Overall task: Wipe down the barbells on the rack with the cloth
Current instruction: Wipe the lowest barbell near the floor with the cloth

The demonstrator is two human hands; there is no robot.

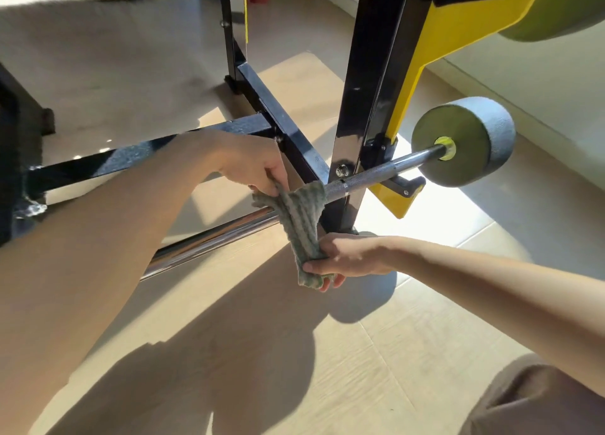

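Observation:
A chrome barbell (376,176) lies low across the black and yellow rack (363,107), with a grey round weight (471,140) on its right end. A green-grey striped cloth (299,218) is looped over the bar just left of the rack upright. My left hand (258,162) pinches the cloth's upper end above the bar. My right hand (347,257) grips the lower end below the bar. The cloth hides the bar where it wraps it.
A black cross-beam (137,156) of the rack runs behind my left forearm. A second weight (556,12) hangs at the top right. Light wooden floor (294,352) lies below, a white wall base (540,87) at the right. My knee (537,398) shows at the bottom right.

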